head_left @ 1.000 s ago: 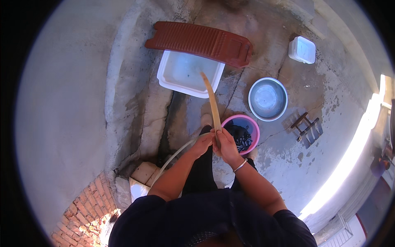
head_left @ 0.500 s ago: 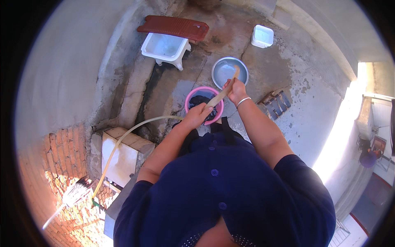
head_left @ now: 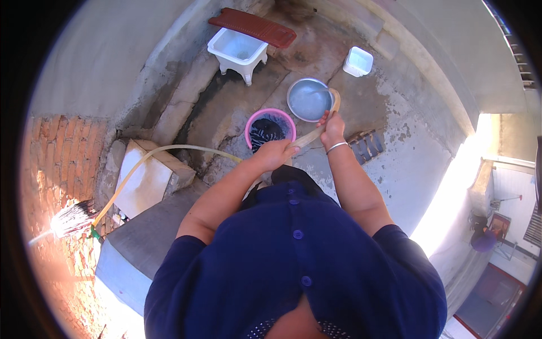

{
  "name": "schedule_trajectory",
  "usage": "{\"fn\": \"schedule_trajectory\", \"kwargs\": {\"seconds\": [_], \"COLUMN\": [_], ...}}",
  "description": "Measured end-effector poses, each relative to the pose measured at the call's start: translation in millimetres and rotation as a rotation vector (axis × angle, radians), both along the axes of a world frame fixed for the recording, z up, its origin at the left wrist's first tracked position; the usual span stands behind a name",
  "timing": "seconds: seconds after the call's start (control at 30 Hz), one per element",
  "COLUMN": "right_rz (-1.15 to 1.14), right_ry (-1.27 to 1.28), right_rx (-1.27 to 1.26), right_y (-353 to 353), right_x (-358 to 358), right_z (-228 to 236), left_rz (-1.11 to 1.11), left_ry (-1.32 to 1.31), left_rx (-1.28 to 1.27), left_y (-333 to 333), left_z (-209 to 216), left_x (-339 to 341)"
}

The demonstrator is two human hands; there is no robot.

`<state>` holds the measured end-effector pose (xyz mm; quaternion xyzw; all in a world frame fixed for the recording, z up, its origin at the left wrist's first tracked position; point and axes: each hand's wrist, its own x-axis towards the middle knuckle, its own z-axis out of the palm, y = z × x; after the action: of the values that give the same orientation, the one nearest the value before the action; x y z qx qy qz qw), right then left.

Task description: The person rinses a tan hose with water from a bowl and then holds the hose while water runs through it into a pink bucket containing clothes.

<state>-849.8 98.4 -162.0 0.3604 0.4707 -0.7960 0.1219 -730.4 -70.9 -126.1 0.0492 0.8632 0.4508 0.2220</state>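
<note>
Left hand and right hand are gripping the hose mid-frame, apparently running water into the upper-centre metal basin. Aiming is likely calling for steadiness.

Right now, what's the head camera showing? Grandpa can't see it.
A person's left hand and right hand grip a pale hose, its end bent toward a silver basin. Nearby, a pink tub holds a dark bundle; farther off stands a white tub.

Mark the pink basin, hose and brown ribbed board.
Pink basin [head_left: 271, 111]: head view, on its far rim.
Hose [head_left: 309, 137]: head view, on its pale stretch right of the pink basin.
Brown ribbed board [head_left: 252, 27]: head view, middle of its upper face.
</note>
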Motion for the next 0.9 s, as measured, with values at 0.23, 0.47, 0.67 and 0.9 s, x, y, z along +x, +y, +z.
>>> {"fn": "schedule_trajectory", "kwargs": {"seconds": [0.23, 0.47, 0.67, 0.9], "right_rz": [-0.004, -0.010, -0.042, -0.044], "right_ry": [0.038, 0.039, 0.030, 0.021], "right_rx": [-0.017, -0.016, -0.050, -0.041], "right_y": [-2.1, 1.2, 10.8, 16.7], "right_x": [11.0, 3.9, -1.3, -9.4], "right_z": [10.1, 10.4, 4.7, 1.8], "left_rz": [-0.020, -0.004, -0.059, -0.072], "left_ry": [0.024, 0.060, 0.053, 0.069], "left_rx": [-0.029, -0.012, -0.086, -0.118], "left_y": [-2.4, 1.2, 7.5, 13.1], "left_z": [16.9, 13.8, 16.2, 18.0], "left_x": [13.0, 4.5, -4.6, -14.5]}}
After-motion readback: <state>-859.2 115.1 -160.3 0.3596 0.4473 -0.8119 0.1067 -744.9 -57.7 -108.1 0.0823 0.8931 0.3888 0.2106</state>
